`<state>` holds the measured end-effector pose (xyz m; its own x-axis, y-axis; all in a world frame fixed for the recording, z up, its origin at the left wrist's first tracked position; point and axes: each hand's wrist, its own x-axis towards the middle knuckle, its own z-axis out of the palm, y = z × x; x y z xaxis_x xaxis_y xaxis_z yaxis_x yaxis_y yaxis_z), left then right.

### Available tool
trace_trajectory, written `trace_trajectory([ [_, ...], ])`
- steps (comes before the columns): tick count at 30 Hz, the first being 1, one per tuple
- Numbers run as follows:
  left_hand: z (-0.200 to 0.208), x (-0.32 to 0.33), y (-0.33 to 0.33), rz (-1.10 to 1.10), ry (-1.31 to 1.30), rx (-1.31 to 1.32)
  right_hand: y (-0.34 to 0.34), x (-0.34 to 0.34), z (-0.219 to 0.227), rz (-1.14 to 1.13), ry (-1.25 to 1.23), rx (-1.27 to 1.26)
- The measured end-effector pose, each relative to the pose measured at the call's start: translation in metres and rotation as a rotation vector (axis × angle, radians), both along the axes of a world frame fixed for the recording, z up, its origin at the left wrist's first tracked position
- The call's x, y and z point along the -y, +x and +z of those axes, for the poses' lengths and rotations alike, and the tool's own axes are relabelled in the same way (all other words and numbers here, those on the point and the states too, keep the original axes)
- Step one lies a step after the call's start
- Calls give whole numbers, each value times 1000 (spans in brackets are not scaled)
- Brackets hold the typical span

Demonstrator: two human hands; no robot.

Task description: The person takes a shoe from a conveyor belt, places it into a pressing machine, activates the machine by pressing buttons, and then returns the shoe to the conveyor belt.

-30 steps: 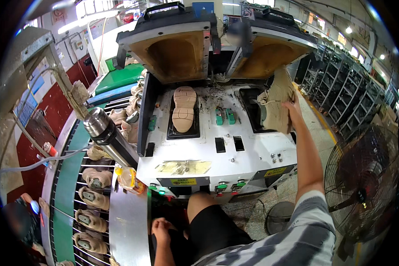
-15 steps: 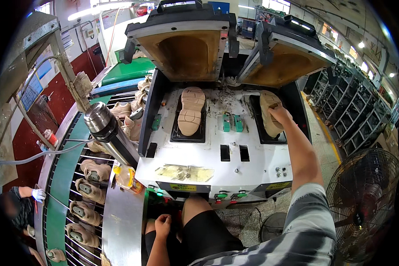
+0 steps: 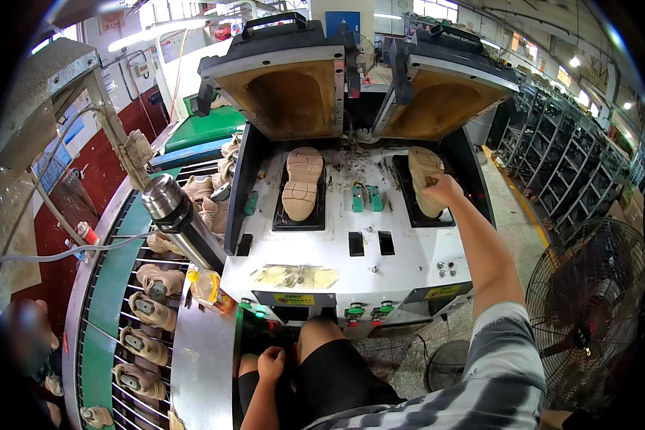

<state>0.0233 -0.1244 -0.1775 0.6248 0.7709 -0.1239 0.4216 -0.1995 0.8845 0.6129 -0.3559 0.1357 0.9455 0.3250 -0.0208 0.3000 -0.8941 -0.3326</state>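
Observation:
In the right bay of a white press machine (image 3: 315,269), my right hand (image 3: 444,191) grips a beige shoe (image 3: 424,166) by its near side. That shoe lies sole up on a black pad, slightly tilted. Another beige shoe (image 3: 302,183) rests sole up on the left bay's black pad (image 3: 279,215), with no hand on it. Down by my thighs, my left hand (image 3: 271,364) lies with its fingers curled in, and nothing shows in it.
Two hinged lids (image 3: 287,93) with brown linings stand raised behind the bays. Left of the press, a steel flask (image 3: 183,222) and a yellow-capped bottle (image 3: 206,287) stand beside a roller conveyor carrying several beige shoes (image 3: 154,312). A caged fan (image 3: 588,308) is at right.
The view has shifted slightly. My right hand stays on the right shoe, which now lies a little flatter. At far left, another person's gloved hand has left the conveyor's edge.

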Motion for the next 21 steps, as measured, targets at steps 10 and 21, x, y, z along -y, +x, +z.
trace_trajectory([
  [10,8,36,30,-44,-58,58,-28,26,-39,99,143,342],
  [21,86,157,211,-868,50,160,-172,223,-190,-885,1680,-151],
])
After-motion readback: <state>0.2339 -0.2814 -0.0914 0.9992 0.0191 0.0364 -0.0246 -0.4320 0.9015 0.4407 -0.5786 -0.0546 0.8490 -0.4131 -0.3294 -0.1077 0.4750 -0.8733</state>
